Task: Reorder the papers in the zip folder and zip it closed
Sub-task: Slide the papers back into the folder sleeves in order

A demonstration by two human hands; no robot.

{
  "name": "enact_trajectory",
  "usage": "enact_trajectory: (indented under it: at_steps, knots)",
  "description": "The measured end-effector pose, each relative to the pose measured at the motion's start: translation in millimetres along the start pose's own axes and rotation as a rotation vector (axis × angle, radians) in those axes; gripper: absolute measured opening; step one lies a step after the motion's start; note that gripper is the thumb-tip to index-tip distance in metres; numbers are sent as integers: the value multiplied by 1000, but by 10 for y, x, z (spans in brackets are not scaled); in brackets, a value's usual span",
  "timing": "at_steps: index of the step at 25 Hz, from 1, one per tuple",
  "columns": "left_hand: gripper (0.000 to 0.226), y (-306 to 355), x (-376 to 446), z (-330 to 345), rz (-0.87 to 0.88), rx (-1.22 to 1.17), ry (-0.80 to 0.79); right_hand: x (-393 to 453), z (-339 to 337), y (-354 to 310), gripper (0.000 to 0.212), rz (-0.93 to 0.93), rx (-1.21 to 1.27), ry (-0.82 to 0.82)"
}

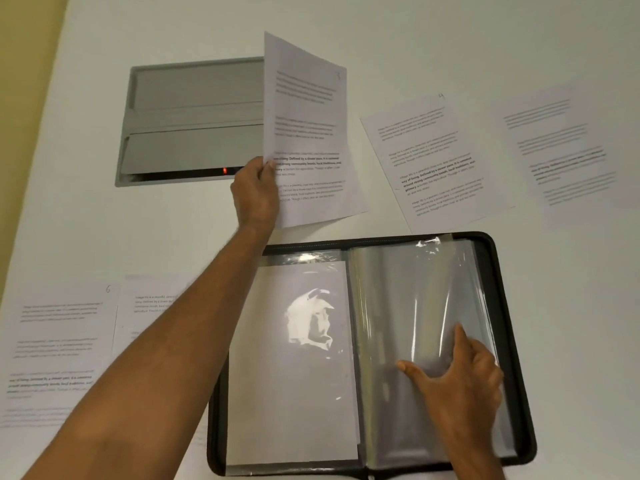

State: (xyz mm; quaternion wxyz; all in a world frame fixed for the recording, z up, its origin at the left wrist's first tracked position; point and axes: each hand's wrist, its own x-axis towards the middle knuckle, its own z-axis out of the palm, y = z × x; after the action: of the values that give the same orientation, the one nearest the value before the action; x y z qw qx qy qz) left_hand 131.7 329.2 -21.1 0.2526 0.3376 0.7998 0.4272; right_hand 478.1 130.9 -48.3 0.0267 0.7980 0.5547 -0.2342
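Zip folder [512, 341] lying unzipped and spread flat at five o'clock on the white table [381, 29]. Left hand [254, 195] pinching a printed sheet [308, 133], lifted at twelve o'clock. Right hand [460, 379] spread flat, pressing the clear sleeves [408, 299]. Other pages at two and nine o'clock; print too blurred, perhaps numbered.

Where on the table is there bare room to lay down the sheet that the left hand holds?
The lifted sheet in the left hand could land on the bare patch between the grey floor box and the open zip folder. Bare table also lies right of the folder. Loose pages crowd the far right, more pages the near left.
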Motion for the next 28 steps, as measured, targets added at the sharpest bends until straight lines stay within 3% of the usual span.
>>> enact_trajectory:
  at_steps: [6,9,11,13,15,18,21,23,25,28]
  knots:
    - [18,-5,-470,-230,-118,-310,21,13,-34,-74,130,-25,-41,-48]
    - [16,-108,-966,-263,-268,-469,-74,-46,-63,-148,112,-74,-8,-49]
    - [14,-198,-1275,-304,-345,-531,-100,-115,-78,-188,86,-131,105,-34]
    - [15,-308,-1536,-387,-395,-500,-138,-167,-110,-208,62,-139,231,-45]
    - [16,-440,-1778,-506,-436,-431,-182,-188,-149,-181,56,-107,307,-45]
    - [16,-578,-2027,-668,-491,-386,-224,-107,-237,-86,65,-20,503,-53]
    - [17,-688,-2213,-740,-512,-362,-267,17,-341,2,79,142,732,-163]
    - [17,-737,-2321,-749,-518,-337,-291,78,-388,34,64,224,832,-154]
    - [17,-781,-2418,-730,-519,-319,-316,120,-382,96,32,216,792,-7]
    - [17,-811,-2551,-666,-545,-312,-356,145,-336,191,23,175,718,68]
